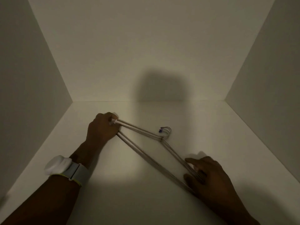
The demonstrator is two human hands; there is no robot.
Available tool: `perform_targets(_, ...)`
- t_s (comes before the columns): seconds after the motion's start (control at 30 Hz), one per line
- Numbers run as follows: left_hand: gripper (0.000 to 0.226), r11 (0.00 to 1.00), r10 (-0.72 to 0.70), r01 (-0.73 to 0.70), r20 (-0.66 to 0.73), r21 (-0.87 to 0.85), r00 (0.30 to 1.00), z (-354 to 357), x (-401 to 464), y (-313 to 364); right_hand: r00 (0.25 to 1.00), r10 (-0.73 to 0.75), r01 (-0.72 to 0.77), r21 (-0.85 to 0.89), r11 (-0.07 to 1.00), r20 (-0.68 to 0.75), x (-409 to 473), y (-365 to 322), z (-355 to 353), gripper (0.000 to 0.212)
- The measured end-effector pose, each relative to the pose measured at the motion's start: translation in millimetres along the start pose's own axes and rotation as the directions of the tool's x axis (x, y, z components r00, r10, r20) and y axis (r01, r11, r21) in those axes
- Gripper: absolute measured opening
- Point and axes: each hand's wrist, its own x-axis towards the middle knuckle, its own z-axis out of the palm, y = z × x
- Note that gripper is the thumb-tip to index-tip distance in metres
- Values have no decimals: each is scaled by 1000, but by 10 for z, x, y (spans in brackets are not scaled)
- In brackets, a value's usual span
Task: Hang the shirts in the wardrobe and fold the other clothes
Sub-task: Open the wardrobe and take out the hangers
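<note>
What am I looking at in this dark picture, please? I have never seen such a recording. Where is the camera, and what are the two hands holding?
No machine is here: a person works with two bare hands. There is one picture, taken by a camera worn on the person's head, looking forward and down. It looks into a plain white compartment, probably the wardrobe, onto its white floor. A small bundle of thin wire hangers lies there, stacked together, hooks pointing to the back wall. The left hand grips one end of the bundle; the right hand holds the other end. The left forearm wears a grey band with a white device. No clothes are visible.
</note>
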Motion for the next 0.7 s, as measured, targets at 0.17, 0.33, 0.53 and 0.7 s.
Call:
perform_targets(0.17,39,997,3,6,-112,74,994,142,-147,83,988,72,-39,227,973,-137,-158,-125,4,46)
perform_targets(0.33,58,986,92,-67,-172,150,981,251,-301,167,963,194,-97,433,896,-185,-200,-190,1,52)
perform_targets(0.53,82,997,53,-44,-177,56,983,221,-650,261,956,246,-179,344,922,-161,-486,-352,1,91)
perform_targets(0.7,103,991,57,-50,51,-127,997,229,-1273,476,943,261,-276,-45,960,-208,-1179,-477,87,101)
